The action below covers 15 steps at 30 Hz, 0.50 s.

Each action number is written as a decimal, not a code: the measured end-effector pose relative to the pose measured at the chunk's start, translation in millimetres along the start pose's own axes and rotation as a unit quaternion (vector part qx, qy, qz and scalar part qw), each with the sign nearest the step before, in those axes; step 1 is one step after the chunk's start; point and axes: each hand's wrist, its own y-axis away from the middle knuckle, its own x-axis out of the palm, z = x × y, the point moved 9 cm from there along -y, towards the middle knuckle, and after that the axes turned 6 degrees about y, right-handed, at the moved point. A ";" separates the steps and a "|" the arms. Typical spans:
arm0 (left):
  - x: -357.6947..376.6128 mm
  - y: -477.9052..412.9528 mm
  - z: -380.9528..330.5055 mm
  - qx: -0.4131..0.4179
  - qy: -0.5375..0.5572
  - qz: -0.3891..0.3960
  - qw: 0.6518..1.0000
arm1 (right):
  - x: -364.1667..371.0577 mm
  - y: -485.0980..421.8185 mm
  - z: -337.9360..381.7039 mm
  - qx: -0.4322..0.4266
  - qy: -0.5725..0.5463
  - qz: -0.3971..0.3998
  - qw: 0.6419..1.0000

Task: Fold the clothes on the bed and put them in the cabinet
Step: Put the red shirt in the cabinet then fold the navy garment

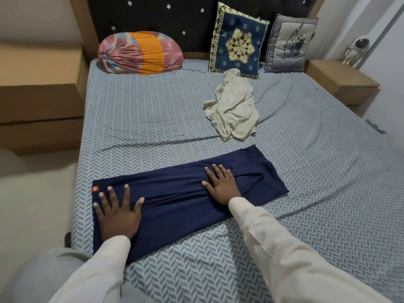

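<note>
A navy blue garment lies folded into a long strip across the near part of the bed, with a small red tag at its left end. My left hand rests flat on the strip's left end, fingers spread. My right hand presses flat on its right half, fingers spread. Neither hand grips the cloth. A crumpled cream garment lies unfolded farther back on the bed, right of centre. No cabinet is in view.
A pink and orange bolster lies at the headboard, with a blue embroidered cushion and a grey cushion to its right. Wooden side units flank the bed. A small white astronaut figure stands on the right unit.
</note>
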 end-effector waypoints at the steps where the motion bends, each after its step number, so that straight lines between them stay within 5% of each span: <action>1: -4.5 2.9 6.5 -0.024 0.008 0.013 1.000 | -1.2 -2.6 4.1 0.002 0.003 0.017 1.000; 4: -19.4 14.2 21.6 -0.103 0.092 0.026 0.990 | -11.9 -11.4 13.1 0.017 0.010 0.053 0.998; 7: -37.6 38.1 42.5 -0.159 0.169 0.026 0.972 | -34.2 -9.5 50.1 0.001 0.012 -0.013 1.000; 10: -46.6 65.7 67.7 -0.184 0.156 0.064 0.968 | -39.7 1.5 128.9 -0.067 -0.020 -0.052 0.996; 15: -49.7 77.5 93.1 -0.197 0.163 0.101 0.961 | -28.5 20.5 242.0 -0.176 -0.098 0.013 0.979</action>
